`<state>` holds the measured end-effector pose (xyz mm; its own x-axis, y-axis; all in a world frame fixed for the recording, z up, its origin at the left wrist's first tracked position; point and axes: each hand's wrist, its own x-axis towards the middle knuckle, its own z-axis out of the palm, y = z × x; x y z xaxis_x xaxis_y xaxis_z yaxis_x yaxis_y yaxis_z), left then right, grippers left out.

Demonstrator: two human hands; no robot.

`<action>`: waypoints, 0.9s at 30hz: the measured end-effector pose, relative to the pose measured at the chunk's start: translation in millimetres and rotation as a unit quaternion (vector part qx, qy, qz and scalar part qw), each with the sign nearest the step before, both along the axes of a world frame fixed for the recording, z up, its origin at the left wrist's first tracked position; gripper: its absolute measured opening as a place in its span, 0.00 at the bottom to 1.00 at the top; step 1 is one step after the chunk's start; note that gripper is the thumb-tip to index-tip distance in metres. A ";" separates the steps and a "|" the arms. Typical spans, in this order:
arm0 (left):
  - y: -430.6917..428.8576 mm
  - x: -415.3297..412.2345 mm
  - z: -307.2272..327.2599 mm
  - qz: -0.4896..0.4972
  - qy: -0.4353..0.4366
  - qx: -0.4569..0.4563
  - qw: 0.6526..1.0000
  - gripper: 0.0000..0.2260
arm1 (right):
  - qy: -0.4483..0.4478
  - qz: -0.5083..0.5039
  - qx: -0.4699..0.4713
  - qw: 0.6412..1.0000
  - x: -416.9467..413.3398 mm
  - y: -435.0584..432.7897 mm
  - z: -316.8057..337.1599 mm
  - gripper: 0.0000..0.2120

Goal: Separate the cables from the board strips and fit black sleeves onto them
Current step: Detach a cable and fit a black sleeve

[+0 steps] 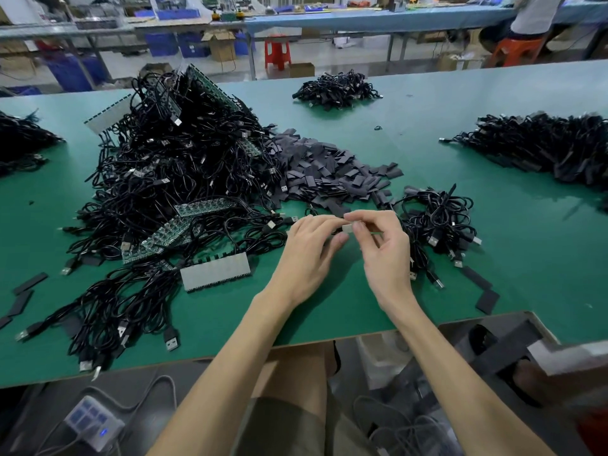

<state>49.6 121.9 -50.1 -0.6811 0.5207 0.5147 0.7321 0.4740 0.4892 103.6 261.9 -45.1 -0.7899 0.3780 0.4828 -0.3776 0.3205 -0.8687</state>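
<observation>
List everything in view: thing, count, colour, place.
table: one, green, fills the view
cable heap: one, black with green board strips, left of centre
sleeve pile: one, dark grey, centre
small cable bundle: one, black, right of the hands
far cable pile: one, black, far centre
right cable pile: one, black, right edge
grey strip: one, grey, left of the hands
red stool: one, red, beyond the table
pale piece: one, whitish, pinched by both hands
left hand: one, near centre
right hand: one, near centre

Matt green table (493,225); glossy black cables (184,166).
</observation>
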 end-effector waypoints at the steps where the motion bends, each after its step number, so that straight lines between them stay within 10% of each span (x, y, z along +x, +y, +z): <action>1: 0.0 0.4 1.4 -0.009 -0.005 0.012 1.000 0.15 | 0.006 0.001 0.003 1.000 0.2 -0.2 0.1 0.17; 27: -0.2 14.4 13.2 -0.034 -0.114 0.137 0.983 0.10 | -0.003 0.031 -0.079 0.996 -0.9 3.5 -2.9 0.06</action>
